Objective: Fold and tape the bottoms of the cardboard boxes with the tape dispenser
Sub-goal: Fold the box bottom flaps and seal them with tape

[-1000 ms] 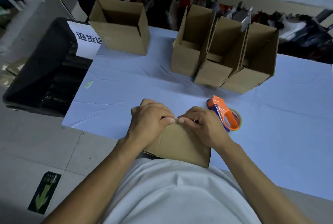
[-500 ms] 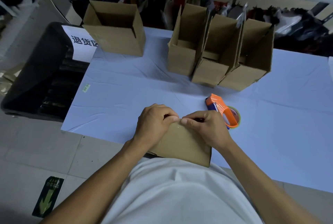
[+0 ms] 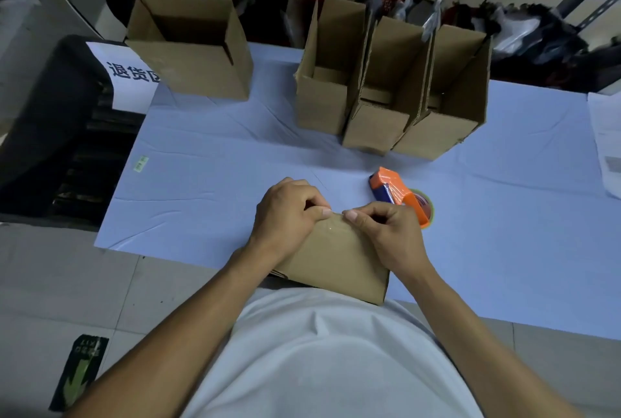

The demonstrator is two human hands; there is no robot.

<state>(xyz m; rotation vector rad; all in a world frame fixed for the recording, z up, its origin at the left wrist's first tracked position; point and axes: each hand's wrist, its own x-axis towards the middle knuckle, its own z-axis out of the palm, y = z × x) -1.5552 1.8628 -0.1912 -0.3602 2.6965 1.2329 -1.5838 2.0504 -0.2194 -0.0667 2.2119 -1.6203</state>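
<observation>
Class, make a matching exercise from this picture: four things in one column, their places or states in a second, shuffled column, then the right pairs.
Things:
1. tape dispenser
2. box in hand
3. three open boxes
4. white sign

Places or states:
A. on the black bin beside the table
B. gripped by both hands at the table's near edge
C. lying on the table beyond the right hand
D. standing together at the table's far side

Pairs: 1-C, 2-B, 3-D, 4-A
</observation>
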